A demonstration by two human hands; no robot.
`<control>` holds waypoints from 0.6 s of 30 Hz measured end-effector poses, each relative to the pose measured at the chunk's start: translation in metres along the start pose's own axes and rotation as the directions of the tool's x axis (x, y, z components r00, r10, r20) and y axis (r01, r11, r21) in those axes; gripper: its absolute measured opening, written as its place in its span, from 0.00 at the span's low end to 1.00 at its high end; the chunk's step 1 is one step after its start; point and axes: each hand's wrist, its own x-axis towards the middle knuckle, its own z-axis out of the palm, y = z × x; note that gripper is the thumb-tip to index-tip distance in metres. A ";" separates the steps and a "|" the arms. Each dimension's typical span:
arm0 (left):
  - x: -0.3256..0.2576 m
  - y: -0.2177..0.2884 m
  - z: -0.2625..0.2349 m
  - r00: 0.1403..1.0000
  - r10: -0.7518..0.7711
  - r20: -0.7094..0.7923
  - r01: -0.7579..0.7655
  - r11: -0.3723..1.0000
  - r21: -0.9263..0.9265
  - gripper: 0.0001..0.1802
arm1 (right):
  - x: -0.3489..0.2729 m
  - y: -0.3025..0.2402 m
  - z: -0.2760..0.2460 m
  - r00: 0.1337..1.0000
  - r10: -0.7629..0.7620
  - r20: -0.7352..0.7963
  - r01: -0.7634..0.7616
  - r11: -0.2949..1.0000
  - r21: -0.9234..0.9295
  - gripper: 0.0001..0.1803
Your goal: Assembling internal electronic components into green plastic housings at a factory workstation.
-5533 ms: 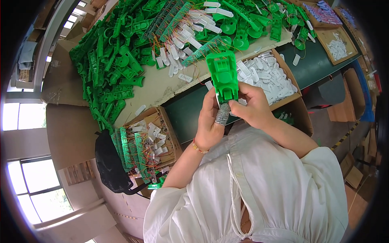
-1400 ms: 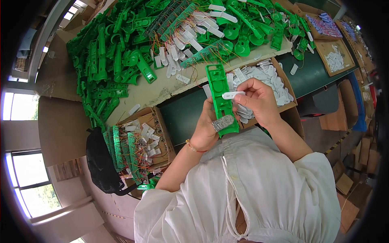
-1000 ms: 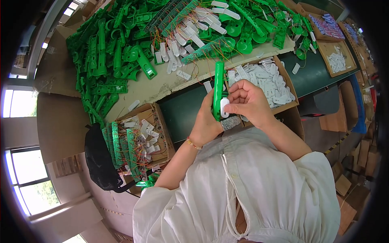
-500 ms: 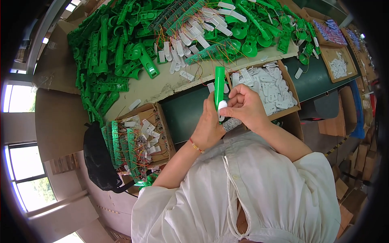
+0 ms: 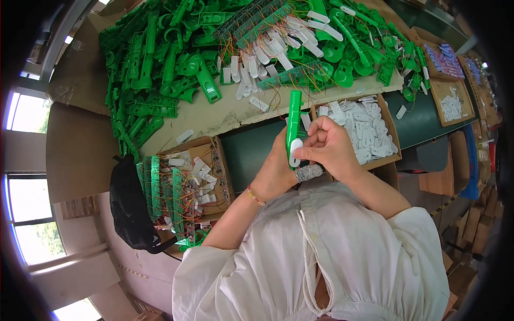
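My left hand (image 5: 274,170) is closed round the lower part of a long green plastic housing (image 5: 293,115), which stands nearly upright in front of my chest. Against the housing's lower end lies a white oval plastic cover (image 5: 295,152). The thumb of my right hand (image 5: 336,151) presses on that cover, with the other fingers curled above it. Beside my left hand sits a grey, sparkly wrapped thing (image 5: 309,173); I cannot make out what it is.
Green housings (image 5: 155,59) heap up on the far table, with white pieces and wired circuit boards (image 5: 289,74) among them. A box of white covers (image 5: 369,128) stands to the right. At left are a box of wired boards (image 5: 218,176) and a black bag (image 5: 128,206).
The view has shifted a little, so the scene sits lower and to the right. The white cover now shows more of its flat face against the green housing. Both hands keep their hold.
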 end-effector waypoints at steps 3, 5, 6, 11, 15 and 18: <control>-0.006 -0.006 -0.003 0.989 0.140 -0.044 -0.109 0.900 0.421 0.45 | 0.002 0.000 0.006 0.999 0.032 -0.015 -0.033 0.998 -0.059 0.19; -0.004 -0.013 -0.009 0.992 0.118 -0.048 -0.092 0.922 0.377 0.44 | 0.009 0.002 0.006 0.999 0.042 0.004 -0.041 0.994 -0.099 0.19; -0.005 -0.019 -0.011 0.994 0.095 -0.048 -0.073 0.940 0.333 0.44 | 0.012 0.005 0.006 0.999 0.031 0.036 -0.025 0.989 -0.145 0.17; -0.012 -0.027 -0.038 0.886 -0.327 -0.328 0.128 0.853 -0.505 0.17 | 0.080 -0.006 -0.011 0.931 -0.332 0.149 0.358 0.765 -0.536 0.10; -0.015 -0.028 -0.059 0.898 -0.174 -0.404 -0.056 0.865 -0.498 0.19 | 0.138 0.013 -0.016 0.642 -0.593 0.486 0.402 -0.278 -0.872 0.11; -0.018 -0.021 -0.063 0.888 -0.149 -0.434 -0.092 0.869 -0.486 0.21 | 0.151 0.031 -0.021 0.619 -0.566 0.545 0.361 -0.411 -0.837 0.08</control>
